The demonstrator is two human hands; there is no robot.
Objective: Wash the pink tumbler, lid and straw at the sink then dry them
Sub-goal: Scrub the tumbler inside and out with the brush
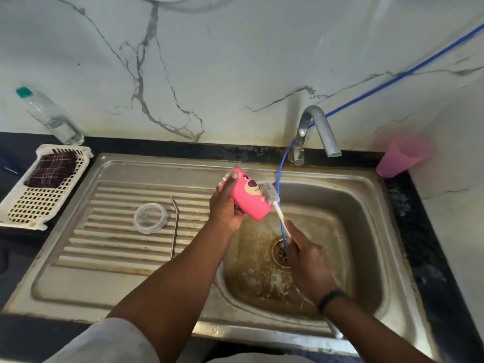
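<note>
My left hand (pixel 225 205) grips the pink tumbler (pixel 247 196), which has a bear face on it and is tilted on its side over the left edge of the sink basin (pixel 361 231). My right hand (pixel 305 255) holds the white handle of a cleaning brush (pixel 272 199); its grey head touches the tumbler's outer side. The clear round lid (pixel 150 217) lies on the ribbed drainboard (pixel 117 244). The metal straw (pixel 174 226) lies just right of the lid, pointing towards me.
A steel tap (pixel 318 132) stands behind the basin, with a thin blue tube (pixel 279 179) running down into the drain. A pink plastic cup (pixel 400 157) stands at the right. A white basket (pixel 42 189) holding a dark cloth and a clear bottle (pixel 51 116) are at the left.
</note>
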